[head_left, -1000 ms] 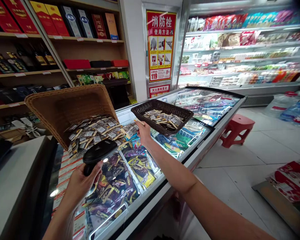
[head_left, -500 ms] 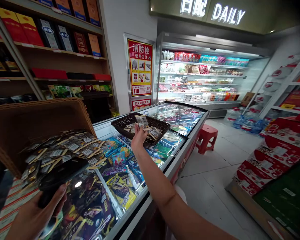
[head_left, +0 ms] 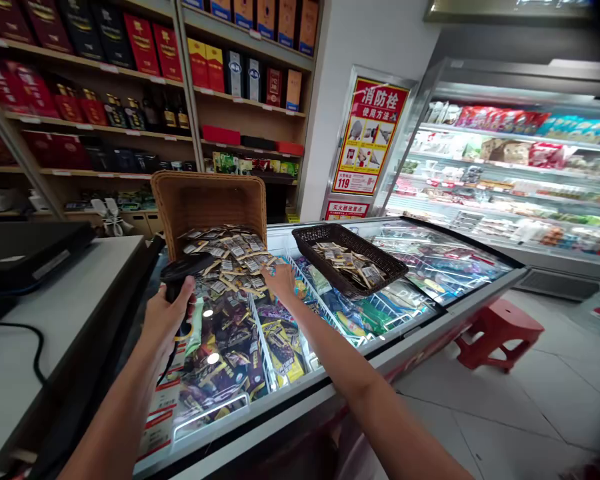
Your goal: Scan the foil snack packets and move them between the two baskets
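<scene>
My left hand (head_left: pixel 169 312) is closed around the handle of a black handheld barcode scanner (head_left: pixel 187 267), whose head reaches over a pile of small flat packets (head_left: pixel 230 257). The packets spill from a tan wicker basket (head_left: pixel 210 197) lying on its side. At the right edge of that pile is my right hand (head_left: pixel 280 280), its fingers stretched toward the packets; no packet shows clearly in it. To its right, a dark brown woven basket (head_left: pixel 325 257) holds more such packets (head_left: pixel 353 263). Both baskets rest on the glass top of a chest freezer (head_left: pixel 220 427).
Bagged frozen goods (head_left: pixel 285 353) show through the freezer glass. A counter (head_left: pixel 95 287) with a black device (head_left: pixel 35 253) stands left. Shelves of boxes (head_left: pixel 145 47) line the back. Right are a red stool (head_left: pixel 500 333) and a lit refrigerated display (head_left: pixel 510 157).
My right hand has left the dark basket, where it held a packet, and moved left to the pile. The view has swung left, showing more shelves and the counter.
</scene>
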Motion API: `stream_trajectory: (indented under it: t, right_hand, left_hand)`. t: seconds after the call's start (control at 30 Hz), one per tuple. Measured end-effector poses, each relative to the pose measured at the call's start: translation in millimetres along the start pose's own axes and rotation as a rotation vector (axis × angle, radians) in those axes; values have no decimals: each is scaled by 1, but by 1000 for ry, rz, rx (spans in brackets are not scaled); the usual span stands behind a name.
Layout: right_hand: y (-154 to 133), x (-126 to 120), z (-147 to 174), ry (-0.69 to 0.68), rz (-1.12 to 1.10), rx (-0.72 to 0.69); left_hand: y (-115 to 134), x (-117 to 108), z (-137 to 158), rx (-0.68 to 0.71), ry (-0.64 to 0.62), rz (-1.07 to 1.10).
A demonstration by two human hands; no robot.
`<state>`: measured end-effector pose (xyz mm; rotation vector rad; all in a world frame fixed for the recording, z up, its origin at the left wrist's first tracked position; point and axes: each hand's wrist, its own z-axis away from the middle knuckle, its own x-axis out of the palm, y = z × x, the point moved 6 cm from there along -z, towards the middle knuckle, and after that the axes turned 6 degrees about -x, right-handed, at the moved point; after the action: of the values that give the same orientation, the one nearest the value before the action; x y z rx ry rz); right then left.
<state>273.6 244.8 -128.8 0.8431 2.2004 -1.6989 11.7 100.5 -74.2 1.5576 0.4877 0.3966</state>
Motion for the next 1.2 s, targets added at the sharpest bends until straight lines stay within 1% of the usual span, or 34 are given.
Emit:
stream_trajectory:
  t: [0.07, 0.13, 0.2, 0.3, 0.4, 0.5, 0.6, 0.67, 0.77, 0.9, 0.97, 1.03, 1.1, 1.2]
  right_hand:
    - [-10, 9, -8, 10, 25, -31]
    - [-19, 16, -15, 5, -17, -54]
    - [-22, 21, -17, -18, -49, -19]
    - [-19, 19, -7, -30, -87, 79]
    - [-15, 8, 6, -31, -281, 100]
    - [-11, -9, 10, -30, -526, 33]
    - [-3, -29, 9, -2, -667, -32]
    - [5, -40, 8, 45, -722, -14]
    - [14, -50, 9, 115, -786, 64]
    - [14, -65, 12, 196, -834, 118]
    - [11, -72, 13, 211, -861, 124]
    - [9, -79, 13, 214, -883, 123]
    - [7, -83, 13, 216, -902, 127]
    - [5, -86, 14, 206, -932, 148]
  left_hand:
    - [-5, 1, 0, -50, -29, 42]
    - [-7, 3, 0, -67, -40, 63]
    - [-6, 5, 2, -65, -50, 68]
    - [-3, 7, 4, -58, -68, 74]
    - [-1, 7, 6, -40, -76, 78]
    - [-2, 7, 7, -46, -86, 74]
    - [-5, 8, 7, -40, -112, 63]
    - [-8, 11, 5, -35, -136, 44]
    - [-12, 18, 5, -23, -208, -36]
    - [-11, 33, 18, 30, -383, -209]
    - [-6, 41, 29, 50, -471, -300]
    - [0, 46, 39, 75, -534, -374]
    - [3, 49, 45, 90, -563, -419]
    - [1, 50, 43, 109, -566, -426]
